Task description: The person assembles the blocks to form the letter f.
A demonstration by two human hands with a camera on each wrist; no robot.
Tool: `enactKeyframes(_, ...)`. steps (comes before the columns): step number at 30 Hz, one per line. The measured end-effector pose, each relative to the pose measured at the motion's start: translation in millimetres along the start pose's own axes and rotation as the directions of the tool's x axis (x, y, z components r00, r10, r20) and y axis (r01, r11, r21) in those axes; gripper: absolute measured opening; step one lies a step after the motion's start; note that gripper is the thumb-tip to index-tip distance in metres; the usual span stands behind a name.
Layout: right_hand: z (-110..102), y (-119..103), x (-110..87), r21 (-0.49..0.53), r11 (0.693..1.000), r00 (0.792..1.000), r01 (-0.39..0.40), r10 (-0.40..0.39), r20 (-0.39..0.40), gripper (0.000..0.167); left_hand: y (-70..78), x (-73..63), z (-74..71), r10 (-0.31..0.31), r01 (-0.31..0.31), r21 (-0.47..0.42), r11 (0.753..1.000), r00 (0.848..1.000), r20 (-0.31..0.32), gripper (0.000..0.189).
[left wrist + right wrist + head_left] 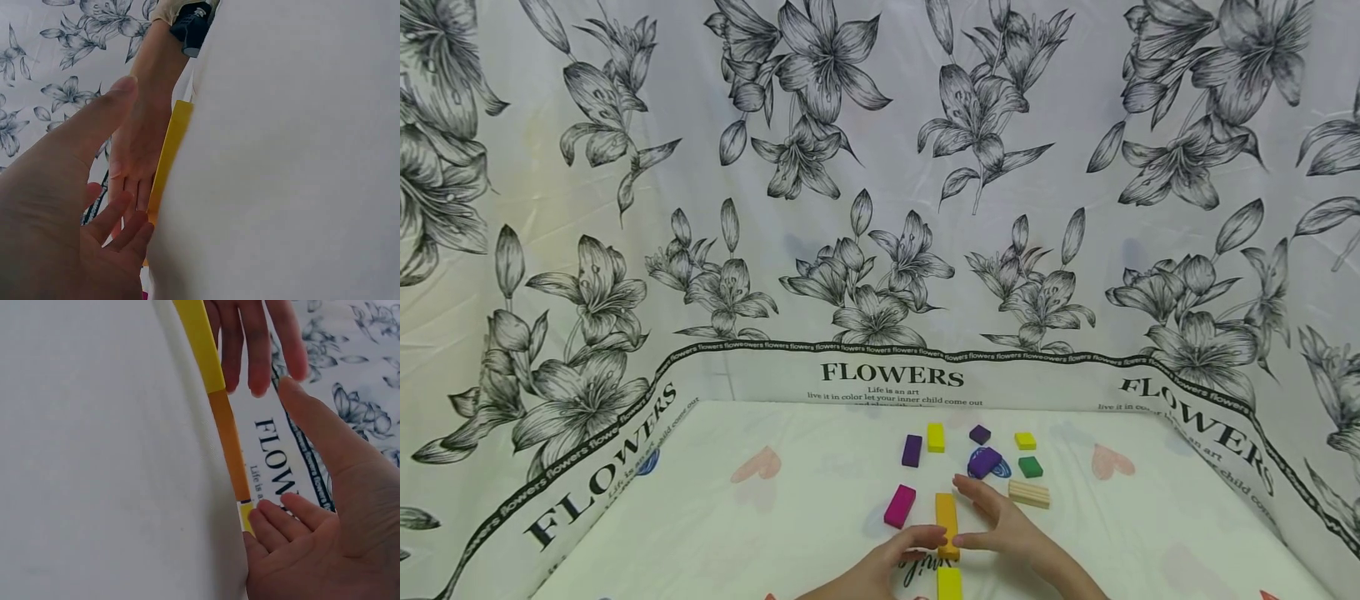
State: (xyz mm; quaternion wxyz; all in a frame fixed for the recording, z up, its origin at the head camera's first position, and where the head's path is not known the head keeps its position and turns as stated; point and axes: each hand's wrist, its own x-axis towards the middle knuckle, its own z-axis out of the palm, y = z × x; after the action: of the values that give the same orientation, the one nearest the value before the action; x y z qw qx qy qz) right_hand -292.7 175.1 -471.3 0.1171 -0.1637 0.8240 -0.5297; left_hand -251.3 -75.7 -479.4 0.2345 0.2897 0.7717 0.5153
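An orange block (pixel 947 521) lies lengthwise on the cloth between the two hands. My left hand (pixel 880 568) is at its near left side, one fingertip against or just beside it; contact is unclear. On the other side, my right hand (pixel 1011 529) has its thumb tip by the block's near end and its fingers spread forward, apart from the thumb. Both wrist views show loose fingers around no object. A yellow block (pixel 950 583) lies nearer the body, in line with the orange one. Left of them sits a magenta block (pixel 899 507).
Beyond the hands lie a purple block (pixel 912 451), a yellow block (pixel 936 437), a purple block (pixel 985 462), a small dark purple block (pixel 980 434), a small yellow block (pixel 1026 441), a green block (pixel 1031 467) and a ridged wooden piece (pixel 1028 493). Flowered cloth (pixel 880 250) hangs behind.
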Motion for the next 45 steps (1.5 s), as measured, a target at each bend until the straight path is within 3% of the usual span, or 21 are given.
enactKeyframes(7, 2, 1, -0.4, 0.003, 1.000, 1.000, -0.012, 0.012, 0.011, 0.090, -2.2, 0.7, 1.2, -0.003, 0.003, 0.043, 0.999, 1.000, 0.002, 0.074)
enactKeyframes(12, 3, 3, 1.5, 0.005, 1.000, 1.000, -0.012, 0.012, 0.022, 0.091, -6.7, -0.5, -1.6, 0.081, -0.084, 0.072, 0.994, 0.996, 0.047, 0.072)
enactKeyframes(16, 3, 3, 1.2, -0.004, 1.000, 1.000, -0.003, 0.003, 0.031, 0.092, -6.3, -1.4, -1.1, 0.106, -0.111, 0.089, 0.990, 0.992, 0.061, 0.071)
enactKeyframes(23, 2, 5, 0.8, -0.036, 0.999, 1.000, 0.005, -0.004, 0.029, 0.092, -6.7, 0.5, 0.5, 0.122, -0.128, 0.112, 0.985, 0.991, 0.058, 0.073)
enactKeyframes(30, 2, 5, 1.1, -0.039, 0.999, 1.000, 0.006, -0.005, 0.023, 0.094, -5.1, 3.1, 0.8, 0.092, -0.097, 0.135, 0.986, 0.995, 0.041, 0.076)
enactKeyframes(41, 6, 3, 1.0, -0.055, 0.998, 1.000, -0.013, 0.014, 0.008, 0.093, -9.8, 3.6, 0.1, 0.160, -0.173, 0.210, 0.962, 0.984, 0.077, 0.070)
enactKeyframes(45, 6, 3, 1.1, -0.073, 0.997, 1.000, -0.012, 0.013, 0.012, 0.091, -9.6, 5.1, 0.6, 0.139, -0.151, 0.234, 0.960, 0.988, 0.068, 0.073)
